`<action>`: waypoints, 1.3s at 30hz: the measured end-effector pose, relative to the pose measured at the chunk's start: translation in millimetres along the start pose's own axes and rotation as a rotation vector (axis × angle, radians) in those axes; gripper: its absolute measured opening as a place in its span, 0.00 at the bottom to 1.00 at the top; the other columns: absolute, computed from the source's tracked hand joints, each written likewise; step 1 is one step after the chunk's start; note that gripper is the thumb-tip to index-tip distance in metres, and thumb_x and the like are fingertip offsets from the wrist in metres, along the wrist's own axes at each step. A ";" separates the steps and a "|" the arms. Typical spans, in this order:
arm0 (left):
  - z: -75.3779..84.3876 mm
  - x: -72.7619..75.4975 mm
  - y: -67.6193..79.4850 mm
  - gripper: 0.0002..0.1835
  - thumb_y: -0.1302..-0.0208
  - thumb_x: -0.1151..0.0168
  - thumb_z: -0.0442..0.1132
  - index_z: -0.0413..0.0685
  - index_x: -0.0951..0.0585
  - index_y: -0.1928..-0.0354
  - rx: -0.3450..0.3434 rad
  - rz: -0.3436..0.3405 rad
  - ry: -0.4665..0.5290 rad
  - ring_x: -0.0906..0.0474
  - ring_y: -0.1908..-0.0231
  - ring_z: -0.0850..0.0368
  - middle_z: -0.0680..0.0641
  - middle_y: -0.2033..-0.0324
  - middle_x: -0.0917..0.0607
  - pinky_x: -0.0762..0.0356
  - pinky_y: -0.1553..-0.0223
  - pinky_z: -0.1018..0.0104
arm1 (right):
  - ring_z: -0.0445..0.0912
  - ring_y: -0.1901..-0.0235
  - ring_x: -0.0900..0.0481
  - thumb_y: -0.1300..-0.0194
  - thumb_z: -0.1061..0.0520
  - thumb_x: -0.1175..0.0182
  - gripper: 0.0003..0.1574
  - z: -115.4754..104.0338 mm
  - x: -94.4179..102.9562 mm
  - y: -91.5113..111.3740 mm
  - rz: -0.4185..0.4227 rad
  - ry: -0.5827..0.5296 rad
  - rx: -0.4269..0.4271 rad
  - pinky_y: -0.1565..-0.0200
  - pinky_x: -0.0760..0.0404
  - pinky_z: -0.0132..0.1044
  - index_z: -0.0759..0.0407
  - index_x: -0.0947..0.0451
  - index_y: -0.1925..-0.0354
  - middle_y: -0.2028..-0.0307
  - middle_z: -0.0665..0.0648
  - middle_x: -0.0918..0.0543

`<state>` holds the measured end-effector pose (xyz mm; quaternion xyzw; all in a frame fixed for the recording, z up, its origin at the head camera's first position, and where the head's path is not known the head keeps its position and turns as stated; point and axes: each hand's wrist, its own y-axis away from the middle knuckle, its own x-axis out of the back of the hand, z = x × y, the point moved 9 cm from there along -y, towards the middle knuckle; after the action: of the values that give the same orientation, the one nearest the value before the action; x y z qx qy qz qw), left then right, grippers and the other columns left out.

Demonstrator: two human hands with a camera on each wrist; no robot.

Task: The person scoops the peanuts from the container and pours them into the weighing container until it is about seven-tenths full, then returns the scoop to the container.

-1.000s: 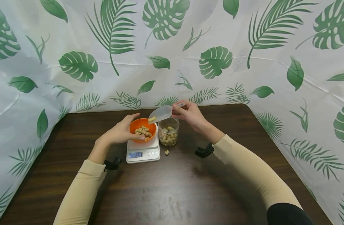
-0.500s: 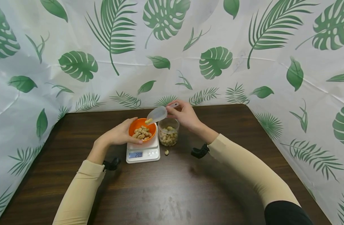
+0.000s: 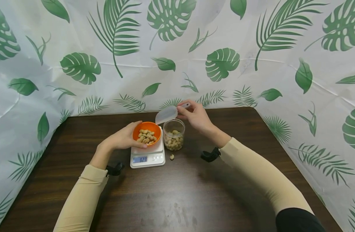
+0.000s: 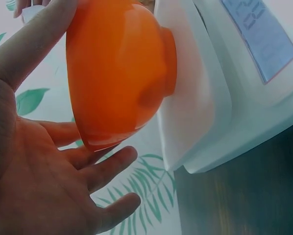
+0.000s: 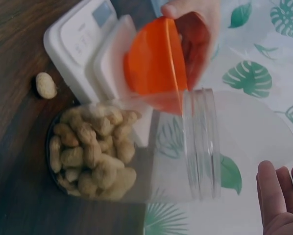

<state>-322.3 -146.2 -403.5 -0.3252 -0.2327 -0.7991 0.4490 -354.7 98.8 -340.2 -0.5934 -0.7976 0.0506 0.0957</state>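
Observation:
An orange bowl point(image 3: 158, 130) with several peanuts point(image 3: 146, 137) in it stands on a white kitchen scale point(image 3: 154, 160). My left hand point(image 3: 121, 138) holds the bowl's rim, thumb on the near side and fingers around the far side. In the left wrist view, the bowl's foot point(image 4: 170, 61) is against the scale's platform. My right hand point(image 3: 197, 120) pinches the handle of a translucent plastic scoop point(image 3: 166, 115). No peanut shows in the scoop, which is tilted above the gap between bowl and jar. A clear jar point(image 5: 200, 147), partly filled with peanuts, stands right of the scale.
A single loose peanut point(image 3: 172, 157) lies on the dark wooden table point(image 3: 171, 193) in front of the jar. Behind the table hangs a white sheet point(image 3: 183, 74) with green leaf prints. The scale's display point(image 3: 140, 159) is lit.
The scoop dipped left over the bowl with a peanut at its lip, then drew back right and up without it. The left hand settled around the bowl. The display digits changed.

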 end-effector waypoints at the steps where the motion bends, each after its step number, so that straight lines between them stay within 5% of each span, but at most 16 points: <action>1: -0.5 0.0 -0.1 0.62 0.48 0.19 0.52 0.31 0.46 0.23 0.005 0.000 -0.006 0.34 0.34 0.37 0.32 0.31 0.34 0.39 0.31 0.39 | 0.57 0.47 0.18 0.24 0.59 0.40 0.19 -0.8 2.5 0.7 0.004 -0.003 0.001 0.46 0.18 0.49 0.73 0.24 0.44 0.49 0.67 0.21; 7: -3.7 -1.1 -0.5 0.63 0.48 0.19 0.54 0.32 0.47 0.22 0.031 -0.009 -0.014 0.36 0.32 0.37 0.31 0.29 0.36 0.39 0.31 0.38 | 0.55 0.47 0.19 0.23 0.57 0.40 0.19 -3.2 16.7 6.9 0.024 0.004 -0.003 0.48 0.17 0.43 0.70 0.23 0.43 0.49 0.65 0.21; 22: -1.9 -2.2 0.5 0.62 0.47 0.19 0.52 0.32 0.48 0.22 0.019 -0.006 0.019 0.36 0.32 0.37 0.32 0.28 0.37 0.41 0.30 0.38 | 0.51 0.52 0.19 0.23 0.58 0.41 0.24 -3.2 45.9 19.8 0.053 -0.022 -0.036 0.48 0.17 0.50 0.76 0.29 0.40 0.54 0.64 0.22; 34: -1.6 -1.6 0.7 0.63 0.47 0.18 0.51 0.31 0.48 0.22 0.005 -0.002 0.037 0.36 0.32 0.37 0.32 0.29 0.37 0.40 0.31 0.39 | 0.57 0.54 0.18 0.23 0.57 0.41 0.19 3.5 39.2 21.4 -0.036 0.116 -0.017 0.52 0.16 0.56 0.73 0.24 0.45 0.55 0.67 0.20; 39: -1.3 -1.7 1.0 0.62 0.47 0.19 0.52 0.31 0.48 0.22 0.001 -0.003 0.038 0.36 0.32 0.37 0.32 0.29 0.36 0.40 0.31 0.38 | 0.60 0.53 0.18 0.23 0.57 0.40 0.19 11.8 30.8 19.6 -0.065 0.161 -0.030 0.56 0.14 0.50 0.73 0.24 0.45 0.54 0.67 0.20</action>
<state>-321.2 -146.6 -405.6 -0.3094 -0.2251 -0.8055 0.4525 -347.4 134.4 -352.7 -0.5706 -0.8069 -0.0124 0.1523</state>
